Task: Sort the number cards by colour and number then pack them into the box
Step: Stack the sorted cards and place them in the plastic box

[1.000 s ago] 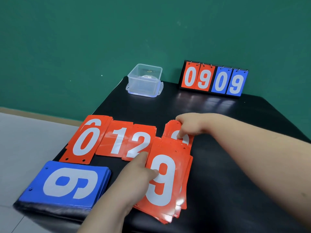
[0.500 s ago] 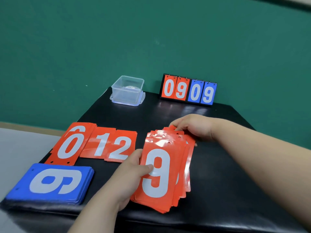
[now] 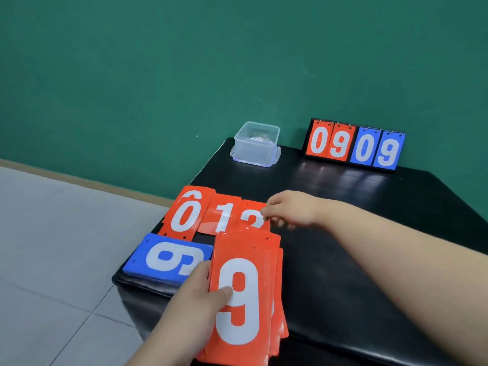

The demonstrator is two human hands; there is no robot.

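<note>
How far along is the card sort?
Done: blue stack set aside; red 0 and 1 laid in a row. In hand: left hand holds the red stack, 9 on top; right hand at the row's third card. Left: rest of the reds, then packing; box holds no cards.

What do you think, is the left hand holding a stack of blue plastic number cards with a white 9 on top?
No, wrong colour. In the head view the left hand holds a stack of red plastic number cards with a white 9 on top.
</note>
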